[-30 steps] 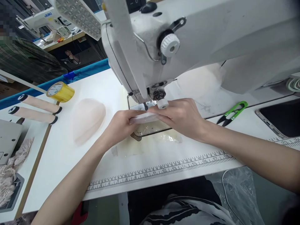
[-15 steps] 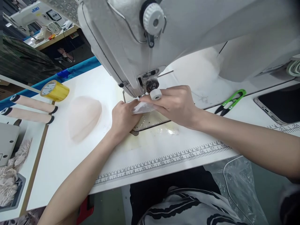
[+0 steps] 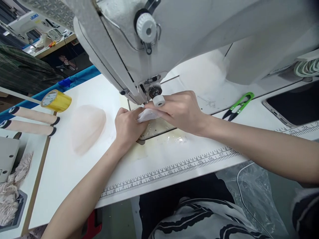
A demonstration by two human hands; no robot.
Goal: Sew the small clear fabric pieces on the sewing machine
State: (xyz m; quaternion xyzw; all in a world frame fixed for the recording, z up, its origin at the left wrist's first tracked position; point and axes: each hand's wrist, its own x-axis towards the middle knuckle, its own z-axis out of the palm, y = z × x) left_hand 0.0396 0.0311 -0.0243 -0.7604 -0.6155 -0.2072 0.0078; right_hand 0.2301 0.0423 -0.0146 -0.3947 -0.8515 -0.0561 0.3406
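Note:
A small piece of white fabric [image 3: 147,115] lies at the needle area of the sewing machine [image 3: 119,59], gripped between both hands. My left hand [image 3: 129,127] has its fingers closed on the fabric's left end, beside the presser foot. From the right, my right hand [image 3: 183,111] pinches the same fabric just below the machine's white knob [image 3: 159,100]. The needle tip and the fabric's far edge are hidden behind my fingers and the machine head. A sheer, pale pink cup-shaped piece [image 3: 88,127] rests on the table left of my left hand.
Green thread snips [image 3: 238,106] and a phone [image 3: 294,103] lie to the right. Yellow tape [image 3: 56,100] and two pink-covered rods [image 3: 32,121] stand at the left. A printed ruler [image 3: 169,172] runs along the table's front edge. Lace [image 3: 8,202] fills a grey tray at lower left.
The view has shifted slightly, so the machine and table appear a little further left. Both hands keep their hold on the white fabric at the needle, with little visible movement.

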